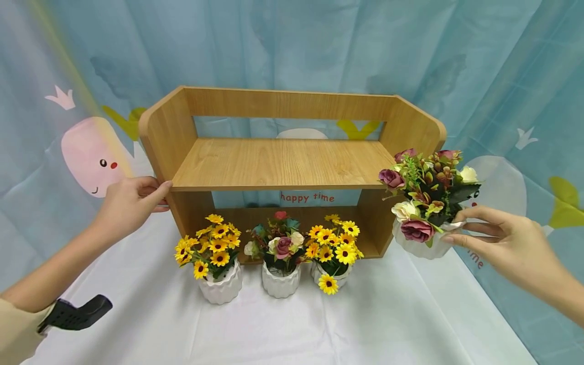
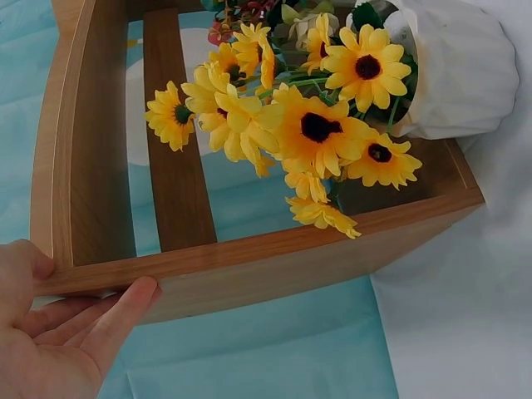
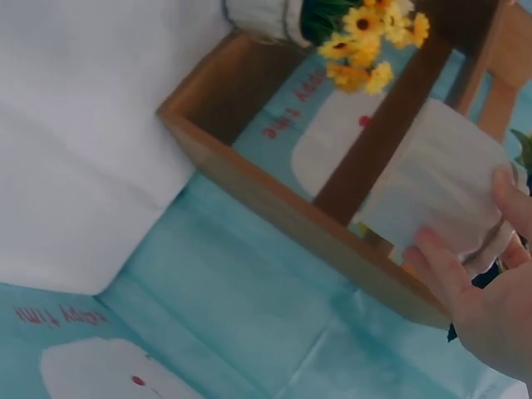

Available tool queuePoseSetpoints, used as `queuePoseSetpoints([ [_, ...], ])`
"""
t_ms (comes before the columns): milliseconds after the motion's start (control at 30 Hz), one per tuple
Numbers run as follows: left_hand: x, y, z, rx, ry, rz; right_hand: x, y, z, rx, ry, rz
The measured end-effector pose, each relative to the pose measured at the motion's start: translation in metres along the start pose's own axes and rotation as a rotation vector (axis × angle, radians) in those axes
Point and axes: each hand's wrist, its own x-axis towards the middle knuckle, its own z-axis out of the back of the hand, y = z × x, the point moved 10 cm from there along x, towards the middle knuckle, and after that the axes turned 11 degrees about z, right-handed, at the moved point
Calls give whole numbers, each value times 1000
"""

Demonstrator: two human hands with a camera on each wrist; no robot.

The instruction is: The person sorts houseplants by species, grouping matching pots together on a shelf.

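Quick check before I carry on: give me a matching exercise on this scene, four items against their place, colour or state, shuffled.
Column one
1. Left hand
2. Right hand
3. White pot with teal and pink flowers
4. "Happy time" lettering

Column two
A. On the table, between two yellow sunflower pots
B. Holding a raised pot of mauve and cream roses
C. Red, seen through the lower opening
D. Gripping one side of the wooden shelf

Pairs: 1-D, 2-B, 3-A, 4-C
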Motion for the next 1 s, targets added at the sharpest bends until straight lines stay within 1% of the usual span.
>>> queuePoseSetpoints([
  [133, 0, -2, 0, -4, -7, -17, 10, 5, 5, 2, 13, -16],
  [333, 0, -1, 0, 0, -7, -15, 27, 18, 10, 30, 16, 8],
  [567, 0, 0, -1, 1, -1, -5, 49, 35, 13, 17, 16, 37],
  [700, 0, 0, -1, 2, -2, -5, 61, 42, 12, -4, 34, 51],
  [900, 0, 1, -1, 7, 0, 0, 75, 46, 10, 4, 73, 25],
  [1000, 0, 0, -1, 4, -1, -4, 81, 48, 10, 9, 75, 15],
])
